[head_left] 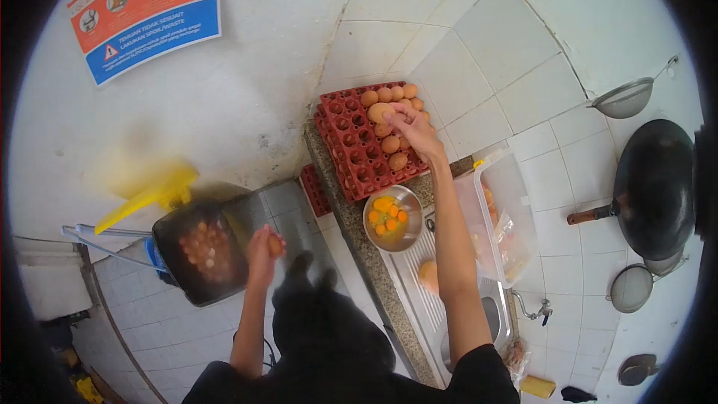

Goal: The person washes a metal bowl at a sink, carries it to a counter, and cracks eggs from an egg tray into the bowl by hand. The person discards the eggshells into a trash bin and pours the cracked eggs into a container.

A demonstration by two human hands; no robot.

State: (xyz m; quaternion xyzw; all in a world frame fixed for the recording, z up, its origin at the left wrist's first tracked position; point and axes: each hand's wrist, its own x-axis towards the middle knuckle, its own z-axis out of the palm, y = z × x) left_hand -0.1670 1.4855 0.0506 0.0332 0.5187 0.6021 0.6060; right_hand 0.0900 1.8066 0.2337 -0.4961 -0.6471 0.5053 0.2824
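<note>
My right hand (413,129) pinches a brown egg (381,113) just above the stacked red egg trays (348,151). Several more brown eggs (390,144) sit in the top tray's right part, while many cups on its left are bare. Down by the bin's right edge, my left hand (262,256) is closed around a brown eggshell (277,245); the fingers cover much of it. A steel bowl (410,240) with several raw yolks (386,214) stands on the counter in front of the trays.
A dark bin (196,293) with shells in it and a yellow lid (146,198) is on the floor at left. Right of the bowl are a steel sink (490,314) and a clear plastic box (516,254). A wok (654,187) and strainers (630,288) hang on the wall.
</note>
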